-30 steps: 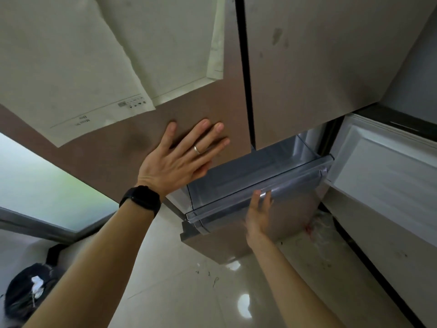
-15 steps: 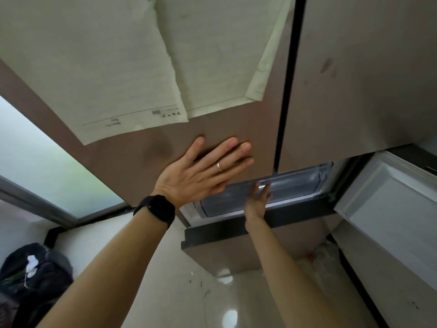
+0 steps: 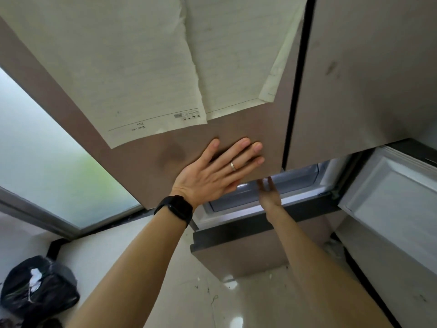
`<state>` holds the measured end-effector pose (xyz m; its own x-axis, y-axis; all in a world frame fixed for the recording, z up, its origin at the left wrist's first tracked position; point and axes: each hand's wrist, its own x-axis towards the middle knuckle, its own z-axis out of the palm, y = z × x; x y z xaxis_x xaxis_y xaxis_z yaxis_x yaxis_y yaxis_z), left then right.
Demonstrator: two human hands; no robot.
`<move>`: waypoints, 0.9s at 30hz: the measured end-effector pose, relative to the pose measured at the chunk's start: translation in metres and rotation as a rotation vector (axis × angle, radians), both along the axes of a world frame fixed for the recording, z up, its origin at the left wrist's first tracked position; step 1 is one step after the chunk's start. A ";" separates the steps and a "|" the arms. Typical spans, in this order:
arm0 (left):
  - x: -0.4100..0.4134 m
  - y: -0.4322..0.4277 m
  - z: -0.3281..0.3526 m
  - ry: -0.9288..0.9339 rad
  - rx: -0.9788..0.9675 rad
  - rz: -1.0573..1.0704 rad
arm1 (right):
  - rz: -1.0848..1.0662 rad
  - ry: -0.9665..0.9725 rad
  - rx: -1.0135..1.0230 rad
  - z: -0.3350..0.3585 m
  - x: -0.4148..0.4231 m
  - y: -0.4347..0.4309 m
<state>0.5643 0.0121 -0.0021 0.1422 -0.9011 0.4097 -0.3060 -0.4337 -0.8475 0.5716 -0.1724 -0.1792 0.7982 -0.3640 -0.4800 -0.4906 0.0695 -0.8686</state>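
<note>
A frosted window [image 3: 47,150] lights the glossy pale floor [image 3: 165,268] beside a black bag [image 3: 40,285].

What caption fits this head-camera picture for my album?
Left hand flat on the fridge door, right hand touching the part-open drawer below.

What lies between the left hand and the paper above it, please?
Only bare brown fridge door separates the left hand from the paper, in the head view.

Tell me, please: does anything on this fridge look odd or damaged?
Yes. The left paper sheet on the upper left door has its printed heading upside down and a ragged torn edge. Dark smudges mark the upper right door.
</note>
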 end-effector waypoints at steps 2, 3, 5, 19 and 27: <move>-0.001 0.000 -0.001 0.012 0.002 0.001 | 0.136 0.030 -0.089 0.016 -0.016 -0.002; -0.001 0.000 -0.001 0.016 0.002 -0.004 | 0.195 0.036 -0.153 0.021 -0.027 -0.003; -0.001 0.000 -0.001 0.033 -0.006 -0.008 | 0.245 0.021 -0.169 0.035 -0.055 -0.002; -0.067 -0.097 -0.008 0.618 -0.341 -0.079 | 0.058 -0.100 -0.519 0.119 -0.206 -0.117; -0.042 -0.212 0.033 0.639 -0.332 -0.087 | -0.032 -0.137 -0.720 0.186 -0.209 -0.216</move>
